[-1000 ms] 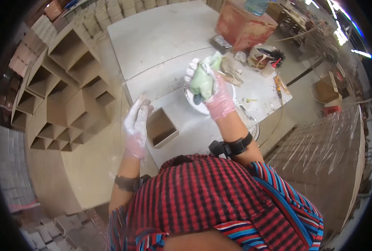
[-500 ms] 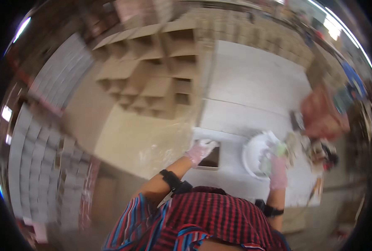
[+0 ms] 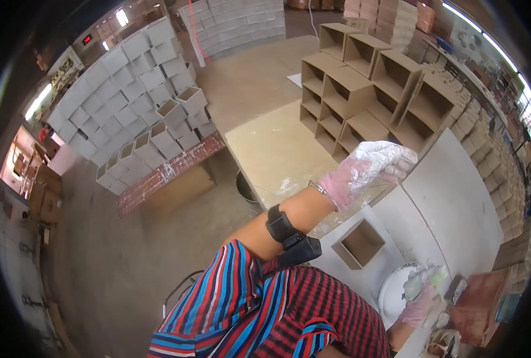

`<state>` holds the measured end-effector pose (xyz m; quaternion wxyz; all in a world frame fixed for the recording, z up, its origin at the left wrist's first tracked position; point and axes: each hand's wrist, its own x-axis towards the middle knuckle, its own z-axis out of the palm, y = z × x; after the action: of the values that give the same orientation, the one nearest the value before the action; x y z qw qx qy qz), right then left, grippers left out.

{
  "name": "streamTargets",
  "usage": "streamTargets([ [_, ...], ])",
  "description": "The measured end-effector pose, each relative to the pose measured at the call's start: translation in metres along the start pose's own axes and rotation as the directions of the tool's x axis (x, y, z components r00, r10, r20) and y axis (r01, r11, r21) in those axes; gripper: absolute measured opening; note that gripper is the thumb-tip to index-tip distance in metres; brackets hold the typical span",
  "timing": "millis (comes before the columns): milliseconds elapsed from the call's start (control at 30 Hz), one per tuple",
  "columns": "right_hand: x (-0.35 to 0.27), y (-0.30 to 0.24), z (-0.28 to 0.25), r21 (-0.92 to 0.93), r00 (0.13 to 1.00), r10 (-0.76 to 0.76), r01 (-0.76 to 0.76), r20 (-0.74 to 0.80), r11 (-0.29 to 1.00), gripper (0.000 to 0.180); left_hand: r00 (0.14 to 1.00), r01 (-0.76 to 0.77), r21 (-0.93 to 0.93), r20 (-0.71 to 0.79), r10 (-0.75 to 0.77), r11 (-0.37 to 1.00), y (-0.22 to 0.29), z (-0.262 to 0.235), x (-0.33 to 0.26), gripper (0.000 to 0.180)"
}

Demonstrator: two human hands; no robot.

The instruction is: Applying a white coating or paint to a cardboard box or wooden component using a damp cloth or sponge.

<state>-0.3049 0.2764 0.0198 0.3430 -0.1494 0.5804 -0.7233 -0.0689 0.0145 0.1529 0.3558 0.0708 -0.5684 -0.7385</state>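
Observation:
My left hand [image 3: 373, 167], in a pink glove coated with white paste, reaches out beside the stack of brown open boxes [image 3: 349, 83]. Its fingers are stretched forward and I see nothing in them. One brown box [image 3: 352, 253] sits on the white work surface, its open side up, below my left forearm. At the lower right my right hand [image 3: 419, 307], also gloved in pink, is closed on a pale green sponge [image 3: 436, 275] over the edge of a white bowl [image 3: 391, 292]. Part of the sponge is hidden by the fingers.
A cream-coloured board [image 3: 265, 146] lies under the stacked boxes. White boxes [image 3: 128, 83] are piled on a red bench [image 3: 164, 173] at the left. At the right edge stands a reddish-brown block-like container [image 3: 483, 301]. More brown boxes [image 3: 486, 155] line the far right.
My view has turned left. My left hand has lifted off the box on the white surface and moved out toward the stacked boxes. The right hand stays by the bowl with the sponge.

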Motion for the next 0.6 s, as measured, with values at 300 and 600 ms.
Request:
streamTargets([
  [300, -0.006, -0.014, 0.039, 0.012, 0.998, 0.048, -0.049, 0.048, 0.999, 0.051, 0.998, -0.002, -0.018, -0.058, 0.001, 1.000, 0.016, -0.016, -0.008, 0.037],
  [600, -0.009, -0.009, 0.055, 0.002, 0.997, -0.025, 0.024, 0.067, 1.000, 0.047, 0.999, -0.001, -0.044, -0.036, -0.001, 0.999, 0.018, -0.037, -0.007, 0.038],
])
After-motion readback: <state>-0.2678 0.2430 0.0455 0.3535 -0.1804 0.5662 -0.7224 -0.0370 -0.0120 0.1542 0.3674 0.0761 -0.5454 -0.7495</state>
